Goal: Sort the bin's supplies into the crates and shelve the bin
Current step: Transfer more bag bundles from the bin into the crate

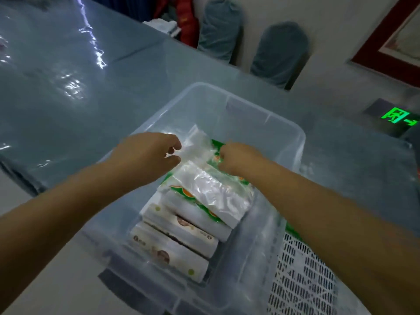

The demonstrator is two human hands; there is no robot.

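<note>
A clear plastic bin point(293, 142) stands in front of me with several tissue packs in it. A green-and-white wrapped pack point(211, 196) lies tilted on top, over white packs with brown print point(179, 248). My left hand point(150, 153) pinches the loose plastic wrap at the top pack's far end. My right hand point(238, 158) grips the same pack's far right corner. Both arms reach into the bin from the near side.
A white perforated crate point(302, 276) sits at the bin's right, under my right forearm. The bin rests on a grey-blue glossy table point(68, 92). Two covered chairs point(279, 53) stand against the far wall, beside a red garment point(184, 17).
</note>
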